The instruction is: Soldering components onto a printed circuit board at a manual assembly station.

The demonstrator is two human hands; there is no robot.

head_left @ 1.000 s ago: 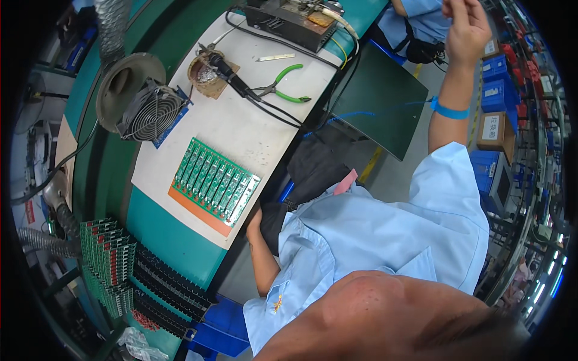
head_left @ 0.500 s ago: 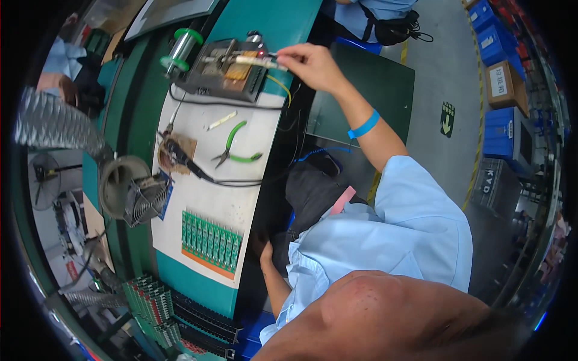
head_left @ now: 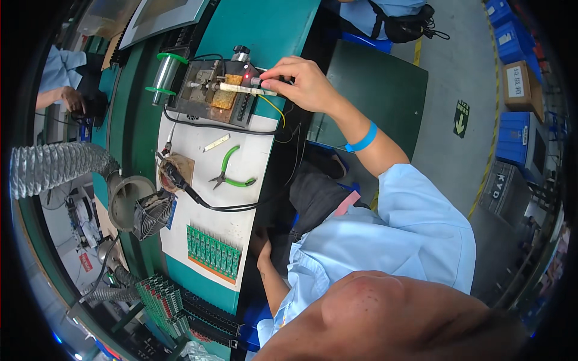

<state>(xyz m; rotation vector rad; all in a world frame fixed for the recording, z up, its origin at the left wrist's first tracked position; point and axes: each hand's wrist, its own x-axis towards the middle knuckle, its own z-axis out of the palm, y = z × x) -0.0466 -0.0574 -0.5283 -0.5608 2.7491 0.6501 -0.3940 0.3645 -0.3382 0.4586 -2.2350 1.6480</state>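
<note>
Right hand (head_left: 304, 84) pinches a pale rod-shaped tool (head_left: 244, 89) over the soldering station (head_left: 211, 99). Left hand (head_left: 262, 246) rests at the bench edge below; its grip cannot be told. Green cutters (head_left: 232, 174) and circuit boards (head_left: 214, 251) lie between them on the white mat (head_left: 247, 150).

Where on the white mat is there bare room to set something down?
Bare white mat lies between the green-handled cutters and the soldering station, and between the black cable and the green circuit boards. The station top is crowded, with the right hand there.
</note>
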